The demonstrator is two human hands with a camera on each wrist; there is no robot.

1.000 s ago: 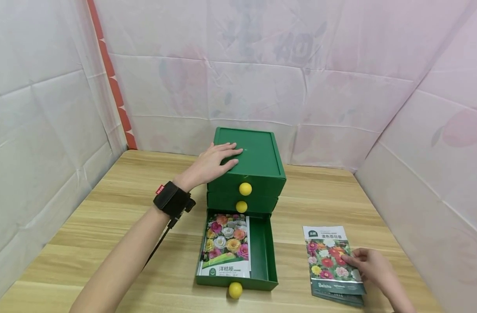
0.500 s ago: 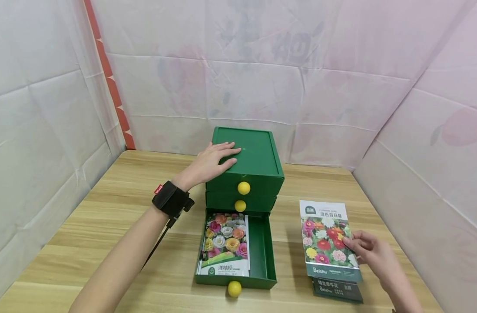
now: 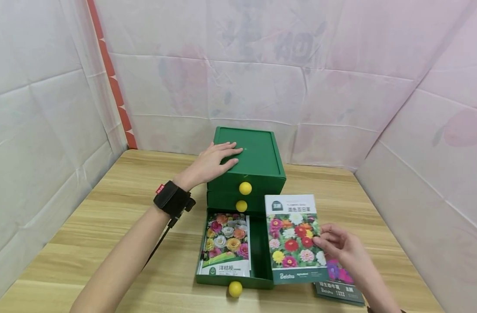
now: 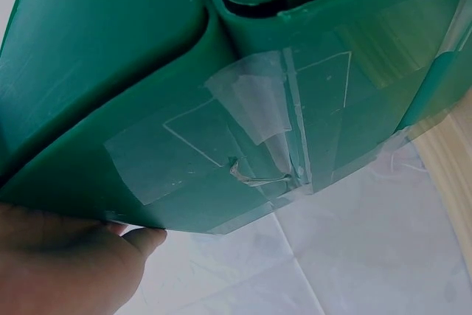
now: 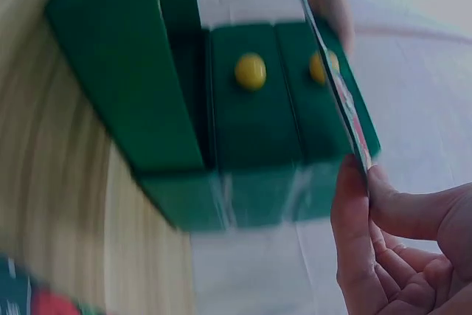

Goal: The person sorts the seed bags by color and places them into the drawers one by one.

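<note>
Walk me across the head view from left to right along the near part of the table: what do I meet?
Left forearm with the black wrist strap → seed packet lying in the open bottom drawer → seed packet held up by the right hand → packets left on the table.

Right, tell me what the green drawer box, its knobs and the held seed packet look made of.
Green drawer box: probably matte plastic or coated board; smooth, even colour, clear tape on its side in the left wrist view.
Knobs: glossy yellow balls, likely plastic or painted wood.
Seed packet pinched by the right hand: thin glossy printed paper or film; it stays flat and shows a very thin edge.
</note>
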